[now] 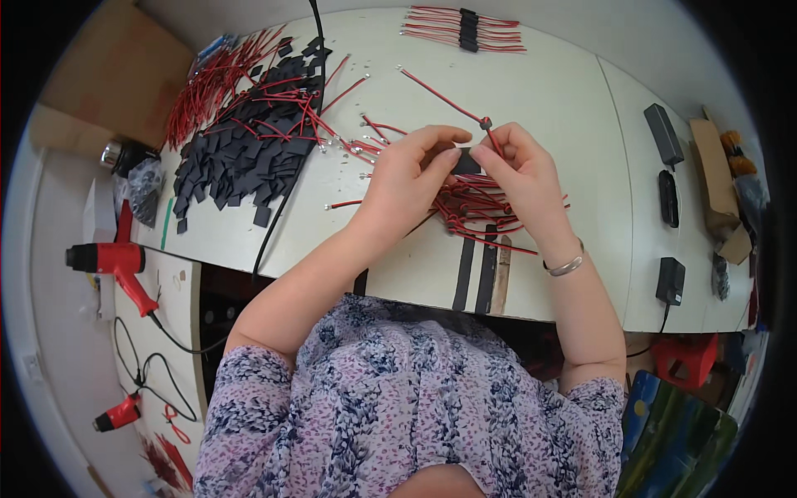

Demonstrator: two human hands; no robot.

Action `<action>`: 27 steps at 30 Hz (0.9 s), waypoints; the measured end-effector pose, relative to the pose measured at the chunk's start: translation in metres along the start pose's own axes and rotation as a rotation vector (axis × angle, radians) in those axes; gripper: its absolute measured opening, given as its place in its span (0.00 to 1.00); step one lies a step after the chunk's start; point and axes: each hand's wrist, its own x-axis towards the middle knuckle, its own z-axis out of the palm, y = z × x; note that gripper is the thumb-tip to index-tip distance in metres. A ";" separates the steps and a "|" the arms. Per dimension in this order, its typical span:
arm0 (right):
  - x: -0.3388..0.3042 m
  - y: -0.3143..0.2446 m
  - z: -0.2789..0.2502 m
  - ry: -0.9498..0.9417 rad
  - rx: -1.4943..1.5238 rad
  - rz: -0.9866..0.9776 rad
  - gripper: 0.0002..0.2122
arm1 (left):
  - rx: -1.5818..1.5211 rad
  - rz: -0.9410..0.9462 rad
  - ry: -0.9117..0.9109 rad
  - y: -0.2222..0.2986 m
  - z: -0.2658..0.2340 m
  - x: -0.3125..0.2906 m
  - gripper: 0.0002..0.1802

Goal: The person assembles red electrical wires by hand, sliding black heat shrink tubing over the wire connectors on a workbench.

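Observation:
My right hand [525,170] pinches a red cable [444,97] that runs up and to the left from the fingers. A small dark knob [486,124] sits on that cable just above the fingertips. My left hand [413,170] is curled close by, thumb and forefinger pinched at the edge of a small black square piece [469,159]. This piece shows between the two thumbs; how firmly it is held is partly hidden. Beneath both hands lies a tangled bunch of red cables [473,203].
A heap of black squares [241,162] and a pile of red cables [220,91] cover the table's left. Cables with black sleeves [469,31] lie in a row at the back. A black cord [286,195] crosses the table. A red heat gun [112,259] stands at left; power adapters [671,280] sit at right.

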 end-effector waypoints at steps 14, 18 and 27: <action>-0.004 -0.005 -0.001 -0.006 -0.183 -0.175 0.05 | 0.563 0.224 0.152 -0.020 -0.042 -0.007 0.18; -0.006 -0.018 -0.012 0.039 -0.220 -0.277 0.05 | 0.484 0.012 0.222 -0.021 -0.092 -0.020 0.15; -0.009 -0.014 -0.009 -0.043 -0.296 -0.287 0.04 | 0.550 0.027 0.170 -0.014 -0.106 -0.027 0.15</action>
